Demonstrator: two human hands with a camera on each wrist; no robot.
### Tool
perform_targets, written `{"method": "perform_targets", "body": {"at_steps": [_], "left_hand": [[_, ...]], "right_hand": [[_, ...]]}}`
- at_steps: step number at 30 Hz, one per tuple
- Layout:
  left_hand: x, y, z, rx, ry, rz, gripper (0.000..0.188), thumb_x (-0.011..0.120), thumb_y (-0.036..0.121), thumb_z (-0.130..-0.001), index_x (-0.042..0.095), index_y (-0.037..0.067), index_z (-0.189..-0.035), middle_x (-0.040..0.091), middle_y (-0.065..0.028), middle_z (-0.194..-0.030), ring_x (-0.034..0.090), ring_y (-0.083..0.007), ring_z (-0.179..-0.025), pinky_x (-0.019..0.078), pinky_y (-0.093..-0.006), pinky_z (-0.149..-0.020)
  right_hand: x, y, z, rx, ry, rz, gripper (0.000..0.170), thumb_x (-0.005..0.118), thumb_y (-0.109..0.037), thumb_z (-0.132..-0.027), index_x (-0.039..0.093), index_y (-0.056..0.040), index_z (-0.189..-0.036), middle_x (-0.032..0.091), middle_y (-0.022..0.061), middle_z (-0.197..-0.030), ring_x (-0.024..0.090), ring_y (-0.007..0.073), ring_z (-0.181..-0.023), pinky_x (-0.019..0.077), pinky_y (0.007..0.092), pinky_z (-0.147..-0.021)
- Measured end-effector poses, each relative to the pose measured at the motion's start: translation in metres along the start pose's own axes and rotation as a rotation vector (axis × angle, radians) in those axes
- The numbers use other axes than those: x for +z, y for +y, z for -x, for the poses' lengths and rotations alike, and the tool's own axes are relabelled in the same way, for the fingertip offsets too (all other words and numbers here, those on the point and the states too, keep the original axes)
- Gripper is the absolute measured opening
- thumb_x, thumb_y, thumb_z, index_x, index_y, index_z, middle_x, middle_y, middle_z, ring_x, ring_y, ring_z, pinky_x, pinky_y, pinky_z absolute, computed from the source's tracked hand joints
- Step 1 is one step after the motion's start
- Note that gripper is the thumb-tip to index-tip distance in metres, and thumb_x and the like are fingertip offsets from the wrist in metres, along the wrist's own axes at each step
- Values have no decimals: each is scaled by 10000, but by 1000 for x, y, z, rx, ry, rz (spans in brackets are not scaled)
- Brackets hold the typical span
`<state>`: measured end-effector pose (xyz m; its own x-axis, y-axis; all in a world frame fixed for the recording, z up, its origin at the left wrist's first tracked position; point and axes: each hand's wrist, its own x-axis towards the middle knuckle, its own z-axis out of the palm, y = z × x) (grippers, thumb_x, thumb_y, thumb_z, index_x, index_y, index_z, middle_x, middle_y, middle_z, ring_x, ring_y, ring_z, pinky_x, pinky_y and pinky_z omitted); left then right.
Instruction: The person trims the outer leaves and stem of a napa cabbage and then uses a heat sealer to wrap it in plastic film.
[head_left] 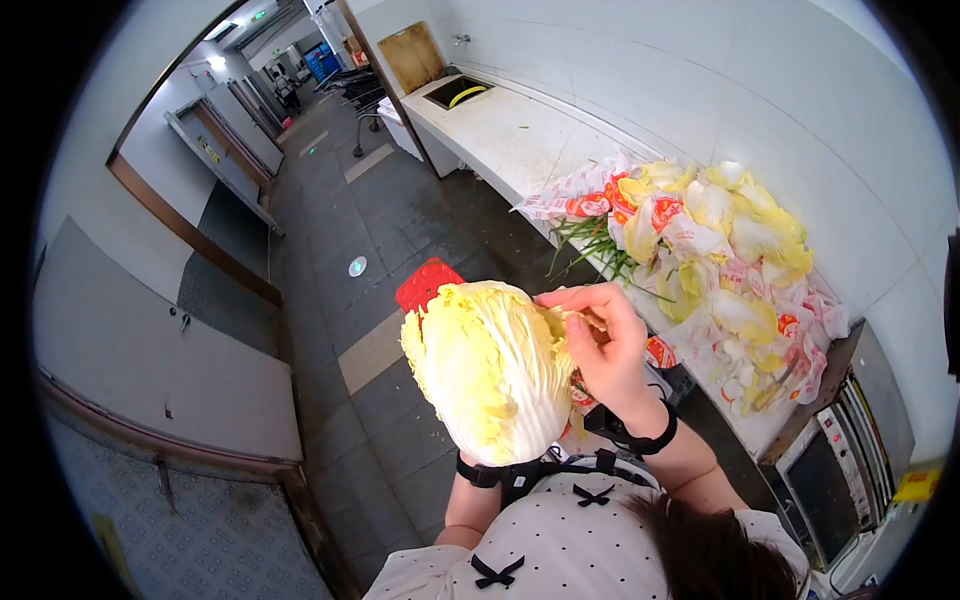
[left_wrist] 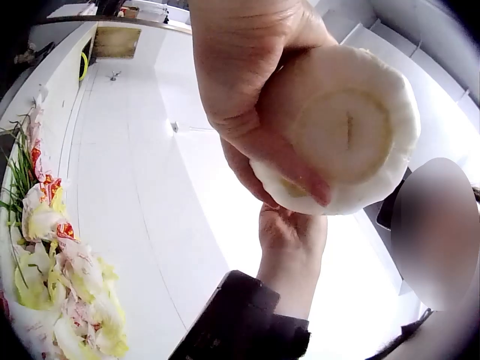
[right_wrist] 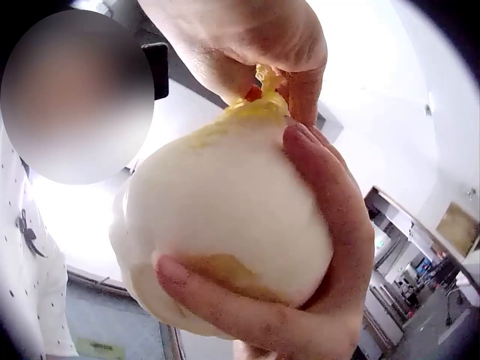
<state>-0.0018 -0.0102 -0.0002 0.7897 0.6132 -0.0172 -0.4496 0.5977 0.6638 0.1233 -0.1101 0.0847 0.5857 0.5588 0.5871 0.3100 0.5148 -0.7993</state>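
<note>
A napa cabbage with yellow leaf tops and a thick white base is held up in front of the chest. From underneath, my left hand grips it with spread, curled fingers; the cabbage hides this hand in the head view. The pale round cut end faces the left wrist camera. My right hand is at the cabbage's upper right side, where its thumb and fingers pinch the frilly yellow edge of an outer leaf. A brownish patch marks the white part beside a left fingertip.
To the right, a white counter bears loose cabbage leaves, red-printed plastic wrapping and green stalks. A metal appliance stands near its close end. Beyond the cabbage is a red stool on the tiled corridor floor.
</note>
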Motion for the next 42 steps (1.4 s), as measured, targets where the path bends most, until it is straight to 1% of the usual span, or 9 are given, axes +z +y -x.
{"method": "perform_targets", "body": {"at_steps": [6,13,23,29,32,36,37,40,42], "left_hand": [[-1,0,-1,12,3,6,619,469,530,-828,396,29,-1184,496,-163,-1063,509,-255,-910,446,-353,-789],[-1,1,-3,30,4,2,640,492,523,-819,376,34,-1215,486,-162,-1102,505,-261,-951,444,-359,-815],[3,-4,-4,52,4,7,677,524,512,-805,348,41,-1258,473,-162,-1157,499,-270,-1010,442,-367,-852],[2,-10,1,59,12,10,703,543,506,-797,332,46,-1285,466,-161,-1190,496,-276,-1045,441,-372,-874],[-2,-7,-1,103,17,32,717,553,502,-793,323,48,-1298,462,-161,-1206,494,-279,-1063,441,-374,-885],[-15,12,-14,241,7,129,737,566,498,-788,312,51,-1315,456,-161,-1228,492,-283,-1086,440,-378,-900],[-19,18,-18,275,1,153,742,569,497,-787,309,52,-1320,455,-160,-1234,491,-284,-1092,440,-378,-904],[-26,24,-27,328,-18,166,757,578,494,-783,301,54,-1333,451,-160,-1250,489,-286,-1110,439,-381,-915],[-20,21,-30,358,0,61,768,585,492,-780,295,55,-1342,449,-160,-1261,488,-288,-1121,439,-383,-922]], "right_hand": [[-9,11,2,77,27,-143,194,496,37,-835,458,9,-1023,594,117,-1002,575,120,-910,459,243,-776],[-27,-11,-12,214,-324,112,531,549,44,-764,366,-34,-1257,578,146,-1063,575,228,-995,467,302,-794],[-40,-5,-20,379,-433,-98,364,459,51,-769,504,24,-1129,620,113,-1027,582,150,-938,455,280,-821],[-43,18,-7,501,-251,-319,215,449,48,-830,574,31,-1004,622,113,-1009,596,154,-928,461,274,-828],[-49,16,-3,433,29,-246,194,448,44,-849,581,26,-989,625,103,-995,606,155,-900,467,267,-820],[-70,40,3,502,-50,-77,192,454,-20,-880,592,21,-1007,601,99,-1061,560,159,-1003,433,266,-862],[-73,65,6,372,-140,105,256,498,-111,-885,558,4,-1106,479,180,-1237,511,220,-1092,417,280,-882],[-58,124,25,254,71,848,396,555,-206,-868,491,-22,-1213,289,261,-1362,470,320,-1143,387,318,-930],[-42,107,21,161,23,623,720,627,-333,-815,271,-43,-1368,135,281,-1419,248,364,-1303,229,413,-1053]]}}
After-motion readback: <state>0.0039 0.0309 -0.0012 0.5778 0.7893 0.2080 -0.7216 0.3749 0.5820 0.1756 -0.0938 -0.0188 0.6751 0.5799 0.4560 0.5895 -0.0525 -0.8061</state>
